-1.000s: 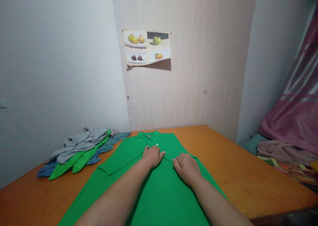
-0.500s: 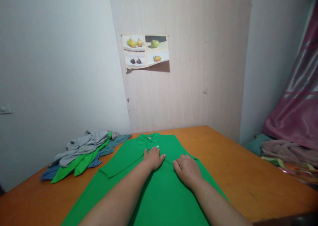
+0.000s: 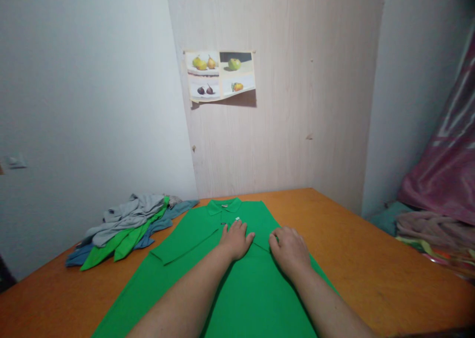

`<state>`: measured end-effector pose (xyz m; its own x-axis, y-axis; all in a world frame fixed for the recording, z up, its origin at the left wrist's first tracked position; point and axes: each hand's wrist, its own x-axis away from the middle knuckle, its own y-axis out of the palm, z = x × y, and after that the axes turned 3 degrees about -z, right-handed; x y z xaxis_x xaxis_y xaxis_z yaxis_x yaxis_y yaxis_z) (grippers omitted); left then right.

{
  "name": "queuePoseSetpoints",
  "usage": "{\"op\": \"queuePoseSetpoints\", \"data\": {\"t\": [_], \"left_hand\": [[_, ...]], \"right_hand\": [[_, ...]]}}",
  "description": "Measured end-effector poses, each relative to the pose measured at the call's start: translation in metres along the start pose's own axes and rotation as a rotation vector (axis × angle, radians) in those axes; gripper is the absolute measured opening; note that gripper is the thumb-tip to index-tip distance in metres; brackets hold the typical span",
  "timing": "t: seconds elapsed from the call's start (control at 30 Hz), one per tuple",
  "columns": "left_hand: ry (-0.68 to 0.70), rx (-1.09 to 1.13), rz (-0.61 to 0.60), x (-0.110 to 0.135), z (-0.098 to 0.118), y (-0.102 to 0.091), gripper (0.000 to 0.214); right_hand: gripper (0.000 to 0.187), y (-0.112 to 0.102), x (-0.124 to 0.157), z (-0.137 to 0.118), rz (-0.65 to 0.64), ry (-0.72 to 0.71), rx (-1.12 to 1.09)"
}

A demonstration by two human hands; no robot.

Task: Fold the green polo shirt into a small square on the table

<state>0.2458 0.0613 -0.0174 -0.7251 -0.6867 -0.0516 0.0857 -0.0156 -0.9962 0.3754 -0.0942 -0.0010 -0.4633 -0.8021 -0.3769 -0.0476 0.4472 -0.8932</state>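
A green polo shirt lies spread on the orange table, its collar at the far end. The sleeve on the left is folded inward over the shirt front. My left hand rests flat on the chest, just below a small white label, fingers spread and holding nothing. Over the shirt's right side lies my right hand, fingers loosely bent and thumb apart. Its fingertips are partly hidden, and it covers part of the fold line there.
A heap of grey, bright green and blue clothes lies on the table's left side. The orange tabletop extends to the right. Beyond its right edge are a pink curtain and bundled fabrics. A fruit picture hangs on the wall.
My right hand has slid right toward the shirt's side edge. My left hand has shifted slightly right. The view has turned a little left; the shirt lies much as before.
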Motion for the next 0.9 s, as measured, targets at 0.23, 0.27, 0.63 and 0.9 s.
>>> {"op": "queuePoseSetpoints", "data": {"t": [0.23,0.27,0.63,0.9], "left_hand": [[-0.012,0.01,-0.015,0.001,0.001,-0.001,0.073],[-0.011,0.01,-0.017,0.0,0.002,-0.002,0.072],[0.278,0.04,0.03,-0.039,0.029,-0.016,0.044],[0.425,0.079,-0.001,-0.068,0.041,0.006,0.048]], "right_hand": [[0.038,0.0,0.001,0.002,-0.059,0.109,0.095],[0.038,0.0,0.0,0.002,-0.041,0.107,0.091],[0.034,0.008,-0.003,0.002,-0.095,0.094,0.103],[0.03,0.011,-0.002,0.0,-0.071,0.114,0.092]]}}
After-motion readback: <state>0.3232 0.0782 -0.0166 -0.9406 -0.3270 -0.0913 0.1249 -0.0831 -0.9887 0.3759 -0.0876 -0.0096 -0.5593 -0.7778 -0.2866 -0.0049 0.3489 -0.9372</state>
